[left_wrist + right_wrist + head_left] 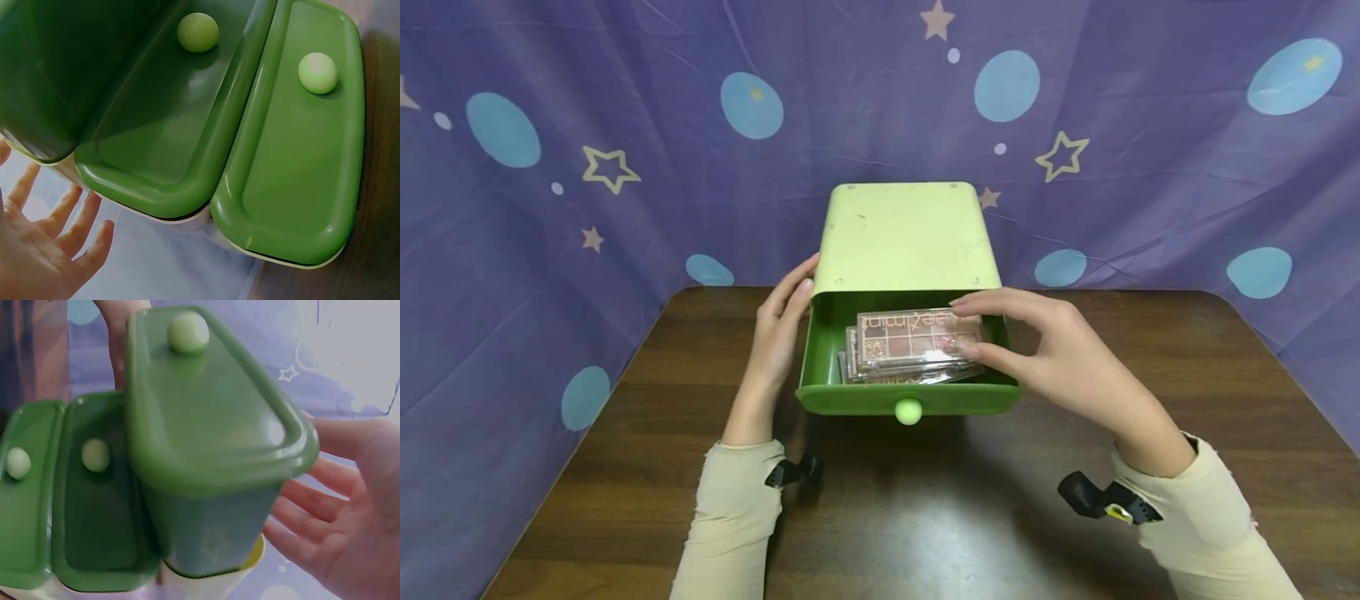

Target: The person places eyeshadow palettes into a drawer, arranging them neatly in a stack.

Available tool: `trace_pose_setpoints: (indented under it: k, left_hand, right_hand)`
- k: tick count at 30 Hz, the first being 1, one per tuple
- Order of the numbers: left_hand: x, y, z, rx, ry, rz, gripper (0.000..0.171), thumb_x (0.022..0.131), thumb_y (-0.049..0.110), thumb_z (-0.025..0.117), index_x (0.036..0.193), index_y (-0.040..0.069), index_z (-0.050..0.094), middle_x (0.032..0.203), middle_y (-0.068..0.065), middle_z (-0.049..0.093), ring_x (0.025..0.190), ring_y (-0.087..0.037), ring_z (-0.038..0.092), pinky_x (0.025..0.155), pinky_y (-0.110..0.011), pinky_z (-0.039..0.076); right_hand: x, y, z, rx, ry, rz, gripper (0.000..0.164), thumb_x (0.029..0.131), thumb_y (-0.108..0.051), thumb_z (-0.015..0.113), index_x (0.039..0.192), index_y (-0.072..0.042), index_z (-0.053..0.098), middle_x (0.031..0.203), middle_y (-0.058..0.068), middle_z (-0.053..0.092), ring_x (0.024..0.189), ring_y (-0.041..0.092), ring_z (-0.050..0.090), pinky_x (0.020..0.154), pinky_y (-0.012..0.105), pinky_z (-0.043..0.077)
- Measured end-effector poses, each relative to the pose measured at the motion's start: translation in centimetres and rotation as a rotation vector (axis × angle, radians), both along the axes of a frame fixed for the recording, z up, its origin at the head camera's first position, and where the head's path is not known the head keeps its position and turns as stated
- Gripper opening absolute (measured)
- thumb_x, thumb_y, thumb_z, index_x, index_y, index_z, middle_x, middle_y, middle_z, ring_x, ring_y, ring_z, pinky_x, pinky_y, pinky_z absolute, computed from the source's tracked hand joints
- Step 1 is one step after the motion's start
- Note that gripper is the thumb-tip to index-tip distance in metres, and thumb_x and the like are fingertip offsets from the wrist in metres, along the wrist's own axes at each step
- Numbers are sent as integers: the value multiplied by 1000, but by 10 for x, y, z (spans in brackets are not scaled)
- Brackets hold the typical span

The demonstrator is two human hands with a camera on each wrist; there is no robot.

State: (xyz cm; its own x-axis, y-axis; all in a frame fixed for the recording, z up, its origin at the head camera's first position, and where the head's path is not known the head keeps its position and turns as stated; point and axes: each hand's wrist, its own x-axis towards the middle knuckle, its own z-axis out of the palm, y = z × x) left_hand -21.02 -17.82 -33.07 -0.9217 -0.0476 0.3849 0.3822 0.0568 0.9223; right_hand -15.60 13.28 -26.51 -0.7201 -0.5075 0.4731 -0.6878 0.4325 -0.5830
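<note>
A small chest of drawers (910, 233) with a pale yellow-green casing stands on the table. Its top drawer (820, 342), dark green with a round knob (908, 411), is pulled out. Several eyeshadow palettes lie stacked inside. My right hand (1067, 358) pinches the right end of the uppermost eyeshadow palette (902, 337) between thumb and fingers. In the right wrist view, the drawer front partly hides those fingertips. My left hand (775, 333) rests against the casing's left side, its fingers (80, 222) spread and fairly straight.
Below the pulled-out drawer, two closed green drawers, a middle drawer (169, 125) and a bottom drawer (294, 156), each carry a round knob. The brown wooden table (647, 467) extends on both sides. A purple curtain (865, 100) with stars hangs close behind the chest.
</note>
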Motion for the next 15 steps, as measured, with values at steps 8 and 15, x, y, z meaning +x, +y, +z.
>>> trace_pose_setpoints:
  k: [8,15]
  left_hand:
    - [0,0,-1,-9,2,-1,41,104,21,48,144,9,53,140,-7,56,118,-14,53,93,-29,44]
    - [-1,0,0,-7,2,4,41,104,21,48,143,9,54,140,-7,56,119,-14,53,94,-29,43]
  right_hand:
    - [32,-9,-12,-339,162,43,31,81,4,77,111,-3,73,106,5,72,104,16,65,95,30,48]
    - [56,-16,-21,-490,222,111,21,89,-13,75,104,2,72,97,10,72,94,16,67,85,24,50]
